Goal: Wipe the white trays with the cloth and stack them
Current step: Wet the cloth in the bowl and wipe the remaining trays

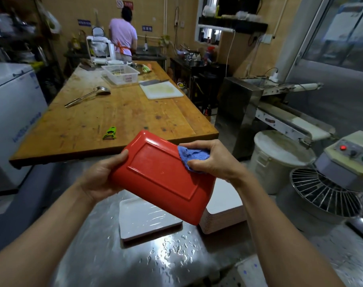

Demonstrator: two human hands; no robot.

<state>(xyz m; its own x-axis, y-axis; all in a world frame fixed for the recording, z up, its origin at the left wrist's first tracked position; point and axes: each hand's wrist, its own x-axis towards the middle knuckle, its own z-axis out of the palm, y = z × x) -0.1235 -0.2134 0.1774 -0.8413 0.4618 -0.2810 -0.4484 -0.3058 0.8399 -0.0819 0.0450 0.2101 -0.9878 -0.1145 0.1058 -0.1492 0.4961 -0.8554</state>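
Note:
I hold a rectangular tray [162,179] tilted in the air, its red underside facing me. My left hand [103,179] grips its left edge, thumb on the red back. My right hand [209,158] grips a crumpled blue cloth [193,155] and presses it against the tray's upper right corner. Below the tray, a single white tray [143,220] lies wet on the steel counter [114,262]. To its right stands a tall stack of white trays [224,212], partly hidden behind the held tray.
Water drops [176,251] lie on the steel counter. Beyond is a wooden table [124,117] with a green peeler [110,133], ladle, basket and cutting board. A person [123,36] works at the far sink. A white bin [278,158] and mixer [331,183] stand right, a freezer [12,112] left.

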